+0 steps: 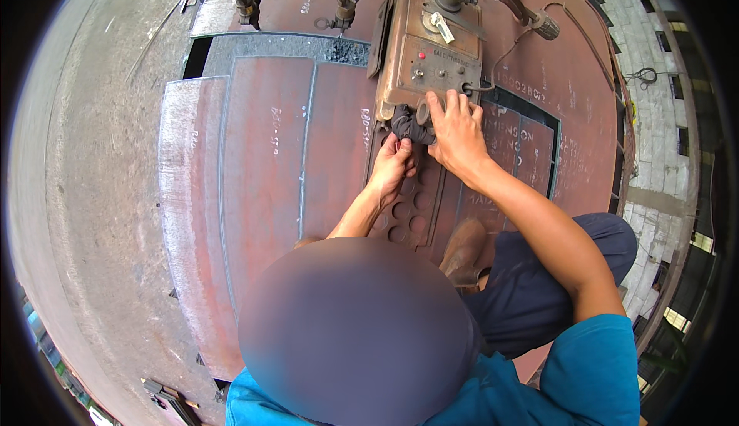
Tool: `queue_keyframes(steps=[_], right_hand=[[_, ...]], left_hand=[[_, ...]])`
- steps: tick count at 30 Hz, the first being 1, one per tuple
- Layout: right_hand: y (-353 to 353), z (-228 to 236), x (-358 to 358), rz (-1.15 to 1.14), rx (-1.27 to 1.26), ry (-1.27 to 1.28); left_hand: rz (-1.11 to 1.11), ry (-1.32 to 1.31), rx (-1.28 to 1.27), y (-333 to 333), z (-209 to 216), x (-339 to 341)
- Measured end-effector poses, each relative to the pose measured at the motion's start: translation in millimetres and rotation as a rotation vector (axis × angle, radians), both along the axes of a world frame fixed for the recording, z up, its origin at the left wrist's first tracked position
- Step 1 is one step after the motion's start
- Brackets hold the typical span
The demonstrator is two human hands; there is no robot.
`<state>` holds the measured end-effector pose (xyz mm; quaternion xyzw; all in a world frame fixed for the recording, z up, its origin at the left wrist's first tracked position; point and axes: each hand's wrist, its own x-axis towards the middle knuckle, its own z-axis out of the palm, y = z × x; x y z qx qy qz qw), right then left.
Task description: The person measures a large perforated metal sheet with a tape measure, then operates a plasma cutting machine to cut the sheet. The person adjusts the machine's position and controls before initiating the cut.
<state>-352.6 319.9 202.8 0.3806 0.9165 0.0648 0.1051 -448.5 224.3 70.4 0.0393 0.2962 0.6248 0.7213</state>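
Pinching black wrap [411, 125] — wound on, perhaps unfinished — with left fingers [391, 150]; curling right fingers [454, 109] over machine [431, 64], unclear if gripping.

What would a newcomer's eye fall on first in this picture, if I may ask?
Closest and largest is the rounded dark-blue headgear at bottom centre. Beyond it, the left hand is at a black wrapped bundle, the right hand at the near end of a worn, tan metal control box. Rust-red metal plates spread around them.
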Motion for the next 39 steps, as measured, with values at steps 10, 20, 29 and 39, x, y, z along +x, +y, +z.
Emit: queue_keyframes(steps=[10, 20, 29, 39], right_hand=[[0, -1, -3, -0.015, 0.013, -0.024], [0, -3, 0, -0.018, 0.015, -0.006], [-3, -2, -3, -0.002, -0.015, 0.014], [-2, 6, -4, 0.004, -0.013, -0.019]], left_hand=[[-0.006, 0.001, 0.002, 1, 4, -2], [0.009, -0.045, -0.034, 2, 4, 2], [0.001, 0.022, -0.010, -1, 3, -2], [0.064, -0.163, 0.067, -2, -2, 1]])
